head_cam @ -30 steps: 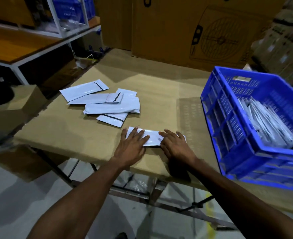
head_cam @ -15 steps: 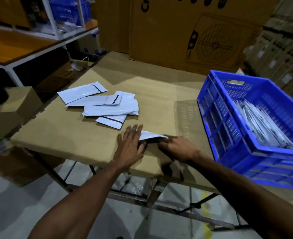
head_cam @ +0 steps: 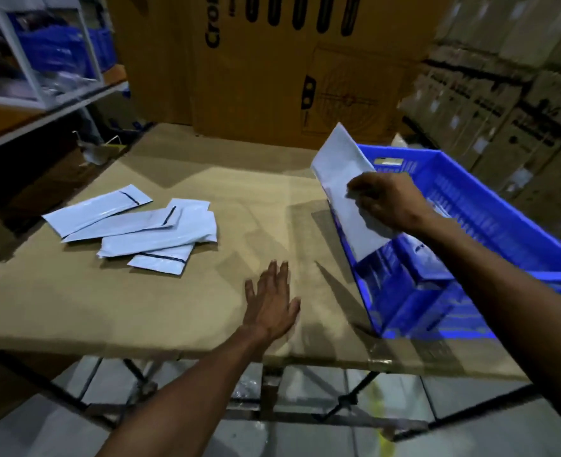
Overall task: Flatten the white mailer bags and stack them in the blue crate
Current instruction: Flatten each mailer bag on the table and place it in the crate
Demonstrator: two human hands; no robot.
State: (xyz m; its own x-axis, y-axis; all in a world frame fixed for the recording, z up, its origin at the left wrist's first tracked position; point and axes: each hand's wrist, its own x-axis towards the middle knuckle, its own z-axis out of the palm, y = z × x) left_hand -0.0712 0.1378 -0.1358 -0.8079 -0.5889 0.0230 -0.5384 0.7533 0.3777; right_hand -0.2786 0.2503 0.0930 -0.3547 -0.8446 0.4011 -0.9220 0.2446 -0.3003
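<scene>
My right hand (head_cam: pixel 384 201) grips a flattened white mailer bag (head_cam: pixel 341 179) and holds it tilted in the air over the left rim of the blue crate (head_cam: pixel 470 206). The crate stands on the right side of the cardboard-covered table (head_cam: pixel 173 298); my arm and the raised bag hide most of its inside. My left hand (head_cam: pixel 270 303) hovers flat over the table near the front edge, fingers straight, holding nothing. Several white mailer bags (head_cam: pixel 160 237) lie in a loose overlapping pile on the left part of the table.
A large brown carton (head_cam: pixel 272 67) stands behind the table. Stacked cartons (head_cam: pixel 519 103) fill the right background. A white metal shelf (head_cam: pixel 41 94) with blue bins stands at the left. The folding table's frame and grey floor show below the front edge.
My right hand has lifted the mailer bag off the table and carried it up and right over the crate. My left hand let go of it and stays low over the table.
</scene>
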